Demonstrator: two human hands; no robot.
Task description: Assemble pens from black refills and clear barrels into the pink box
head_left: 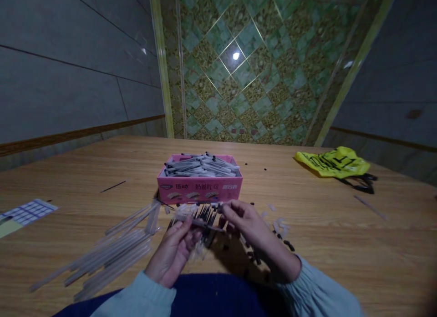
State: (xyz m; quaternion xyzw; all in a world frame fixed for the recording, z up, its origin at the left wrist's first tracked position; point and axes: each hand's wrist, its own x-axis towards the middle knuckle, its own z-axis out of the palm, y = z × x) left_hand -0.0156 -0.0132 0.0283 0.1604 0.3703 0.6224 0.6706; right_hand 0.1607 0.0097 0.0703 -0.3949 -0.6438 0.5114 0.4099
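Observation:
In front of me my left hand (179, 246) is closed around a thin pen (198, 223), held level between thumb and fingers. My right hand (244, 223) is at the pen's right end, its thumb and fingers pinched together; a small dark piece may be in them, too small to name. Beneath the hands are several dark pen refills (205, 213) in a bunch. Clear pen barrels (119, 251) lie in a loose pile to the left. Small black pen parts (254, 257) and whitish translucent pieces (280, 227) are scattered at the right.
Behind the hands stands a pink box (200, 189) full of pens (201, 166). A yellow plastic bag (336, 162) and dark glasses (362, 185) lie far right. One barrel (370, 208) is alone at right; a thin refill (113, 186) and checked paper (29, 212) lie left.

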